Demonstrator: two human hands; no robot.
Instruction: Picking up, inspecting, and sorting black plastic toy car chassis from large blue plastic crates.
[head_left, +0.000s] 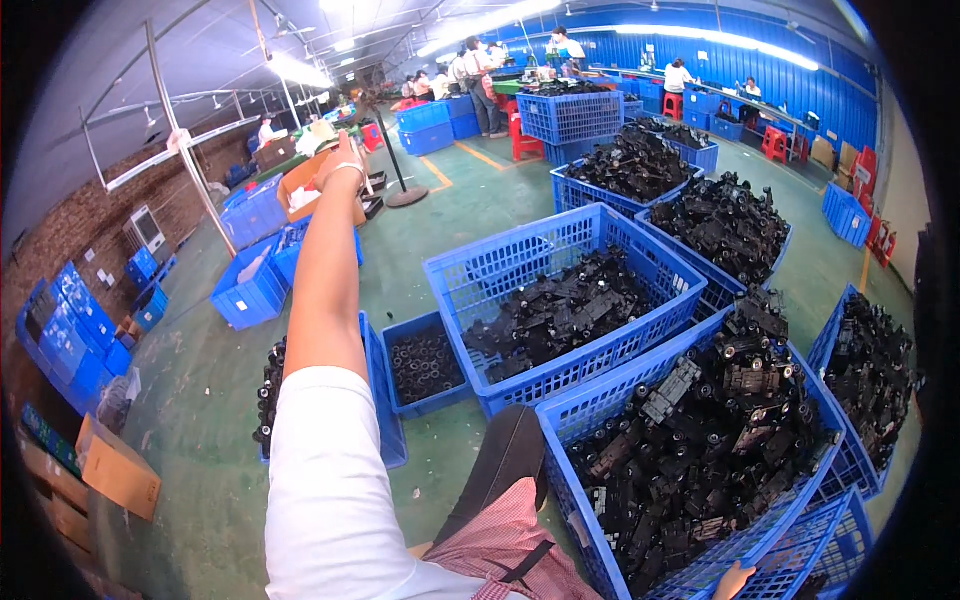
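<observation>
My left arm stretches far out ahead. My left hand [342, 162], with a pale band at the wrist, shows small against the work area behind it. Its fingers are too small and foreshortened to tell whether they hold anything. At the lower right, my right hand [735, 581] has its fingers around the near rim of a large blue crate [640, 378]. That crate is heaped with black toy-car chassis [700, 440], several with small wheels. Beyond it stands another blue crate [575, 378], partly filled with similar black parts [570, 310].
A small blue bin [425, 403] of black rings stands left of the crates. More heaped crates [715, 225] line the right side. A stand with a round base [407, 197] is ahead. A cardboard box [120, 470] lies at left. People [480, 80] work at far benches.
</observation>
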